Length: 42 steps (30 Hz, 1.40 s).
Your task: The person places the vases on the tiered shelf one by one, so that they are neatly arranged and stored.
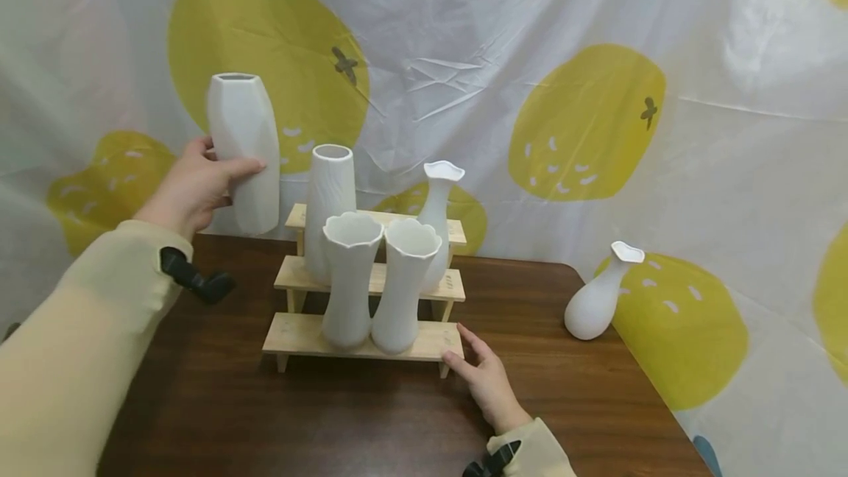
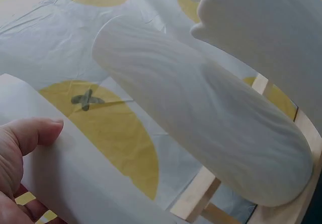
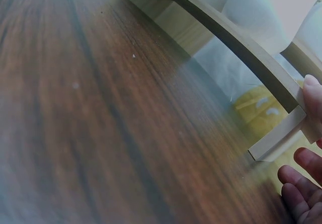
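Observation:
My left hand (image 1: 195,186) grips a tall white faceted vase (image 1: 246,120) at mid-height, thumb across its near side. It is held upright in the air, left of a three-tier wooden stand (image 1: 298,331). The thumb on the smooth vase (image 2: 65,168) shows in the left wrist view too. My right hand (image 1: 489,387) holds the right end of the stand's lowest step between thumb and fingers. On that step stand two white vases with scalloped rims, a left one (image 1: 349,278) and a right one (image 1: 403,285). The middle step bears a wavy-textured vase (image 1: 324,205) and a narrow-necked, flared vase (image 1: 435,227).
Farther right on the dark wooden table (image 1: 530,300), a white round-bellied vase (image 1: 592,304) with a slim neck stands near the table's edge. Behind everything hangs a pale curtain (image 1: 424,35) with large yellow fruit prints. The top step (image 1: 457,230) is partly hidden by vases.

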### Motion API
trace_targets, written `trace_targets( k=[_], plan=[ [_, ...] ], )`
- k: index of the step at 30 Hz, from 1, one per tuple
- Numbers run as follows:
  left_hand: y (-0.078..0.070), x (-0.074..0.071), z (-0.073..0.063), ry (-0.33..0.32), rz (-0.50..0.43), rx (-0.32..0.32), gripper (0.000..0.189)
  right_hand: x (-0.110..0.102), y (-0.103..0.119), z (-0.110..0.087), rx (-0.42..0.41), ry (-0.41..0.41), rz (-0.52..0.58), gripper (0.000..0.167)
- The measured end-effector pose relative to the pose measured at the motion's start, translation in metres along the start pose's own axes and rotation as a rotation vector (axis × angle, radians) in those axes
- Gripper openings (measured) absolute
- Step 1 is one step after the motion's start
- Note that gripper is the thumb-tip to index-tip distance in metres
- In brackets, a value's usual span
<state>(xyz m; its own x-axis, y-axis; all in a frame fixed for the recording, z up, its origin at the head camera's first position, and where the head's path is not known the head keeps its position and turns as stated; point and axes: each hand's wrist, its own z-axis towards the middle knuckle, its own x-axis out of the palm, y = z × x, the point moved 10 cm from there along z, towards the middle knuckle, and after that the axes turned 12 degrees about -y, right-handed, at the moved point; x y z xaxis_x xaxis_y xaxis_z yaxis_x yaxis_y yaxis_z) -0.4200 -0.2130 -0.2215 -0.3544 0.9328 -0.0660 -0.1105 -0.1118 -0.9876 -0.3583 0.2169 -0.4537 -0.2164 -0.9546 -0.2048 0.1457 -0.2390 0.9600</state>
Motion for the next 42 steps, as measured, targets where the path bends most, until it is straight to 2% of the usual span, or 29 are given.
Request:
trace_targets(
  k=[12,19,26,37,42],
  plan=[
    [-0.015,0.031,0.011,0.015,-0.041,0.023,0.092,-0.001,-0.001,0.001,0.030,0.014,-0.009,0.064],
    [-0.015,0.045,0.014,0.030,-0.037,0.047,0.085,0.001,-0.001,0.000,0.013,0.011,0.012,0.066],
    [-0.011,0.060,0.019,0.071,-0.038,0.063,0.074,0.001,-0.002,0.000,0.017,0.006,0.031,0.065],
    [-0.006,0.074,0.022,0.101,-0.024,0.047,0.078,0.002,-0.005,0.001,0.017,0.009,0.033,0.065],
    [-0.010,0.082,0.023,0.119,-0.034,0.070,0.069,0.002,-0.005,0.001,0.025,0.010,0.040,0.065]
  ],
)
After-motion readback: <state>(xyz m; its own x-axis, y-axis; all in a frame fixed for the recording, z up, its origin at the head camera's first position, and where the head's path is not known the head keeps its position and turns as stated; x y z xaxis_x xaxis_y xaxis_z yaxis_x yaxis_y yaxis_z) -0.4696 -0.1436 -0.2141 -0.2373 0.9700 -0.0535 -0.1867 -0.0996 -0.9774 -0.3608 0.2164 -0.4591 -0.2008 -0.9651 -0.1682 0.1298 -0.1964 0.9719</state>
